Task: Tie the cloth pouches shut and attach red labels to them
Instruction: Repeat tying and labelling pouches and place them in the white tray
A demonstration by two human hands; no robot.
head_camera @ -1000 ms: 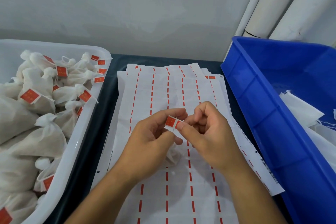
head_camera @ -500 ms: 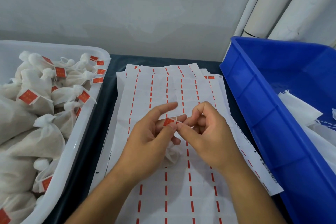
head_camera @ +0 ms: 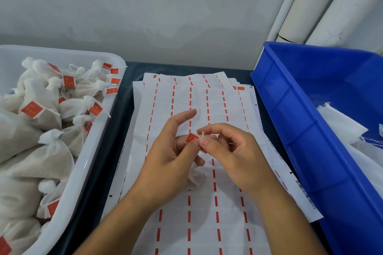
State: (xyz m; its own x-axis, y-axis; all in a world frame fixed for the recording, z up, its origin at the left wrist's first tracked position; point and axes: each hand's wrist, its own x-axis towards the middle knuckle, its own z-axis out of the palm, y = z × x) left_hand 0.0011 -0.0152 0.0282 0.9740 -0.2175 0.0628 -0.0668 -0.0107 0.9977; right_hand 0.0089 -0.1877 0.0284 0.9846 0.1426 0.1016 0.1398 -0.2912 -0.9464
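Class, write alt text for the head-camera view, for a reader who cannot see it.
Two bare hands meet over white label backing sheets: the left hand and right hand pinch a small red label at a pouch's string ends. A white tub of labelled pouches sits left, a blue bin right.

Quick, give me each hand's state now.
Left hand: pinching the red label.
Right hand: pinching the string at the label.
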